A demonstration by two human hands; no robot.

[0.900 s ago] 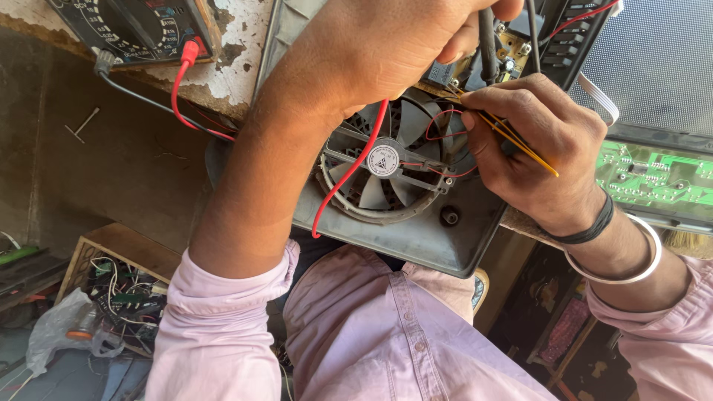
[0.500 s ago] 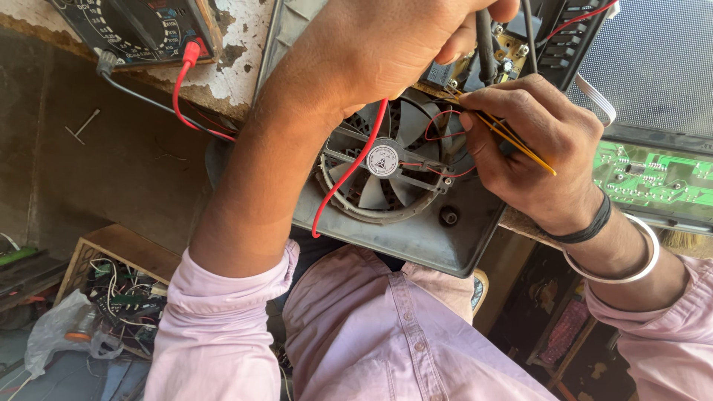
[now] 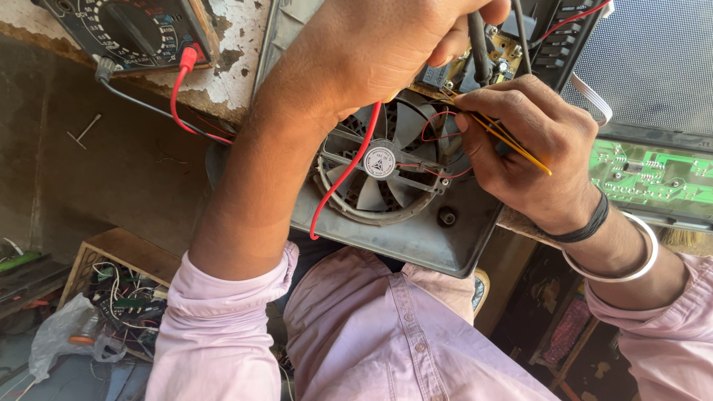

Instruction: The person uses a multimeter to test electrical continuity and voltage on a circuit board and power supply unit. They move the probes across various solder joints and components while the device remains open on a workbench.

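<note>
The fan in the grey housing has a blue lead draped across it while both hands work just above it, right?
Not quite: the head view shows a red lead across the fan, not blue. The left hand and right hand do work just above it.

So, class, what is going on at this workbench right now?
A person in a pink shirt works on an opened grey appliance casing with a round cooling fan inside. The left hand holds a black probe down onto the small circuit board above the fan. The right hand pinches a thin yellow-handled tool near the same spot. A red lead runs beneath the left forearm; a dial multimeter lies at the upper left.
</note>
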